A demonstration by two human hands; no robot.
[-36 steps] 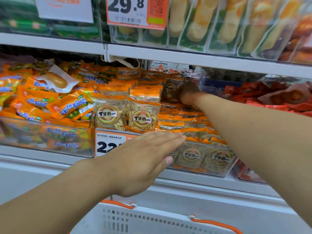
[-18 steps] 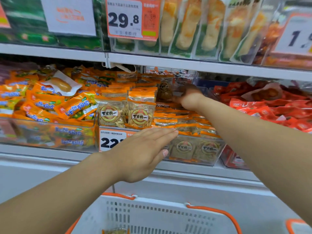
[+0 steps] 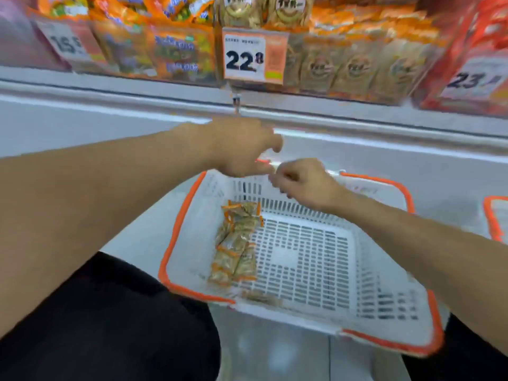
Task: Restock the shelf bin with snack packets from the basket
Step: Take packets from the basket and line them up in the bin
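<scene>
A blurred left hand (image 3: 242, 147), grip not discernible, is held above the basket (image 3: 308, 320). Snack packets (image 3: 236, 243) are seen along its left wall. The right hand (image 3: 305, 185), fingers curled, holds nothing visible. Above, the shelf bin (image 3: 357, 70) is fronted by a price tag (image 3: 253, 59).

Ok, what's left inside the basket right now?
A small pile of snack packets lies along the left side of the basket; one more packet sits at the near wall. The rest shows bare slotted floor. Both hands cover part of the far wall.
</scene>
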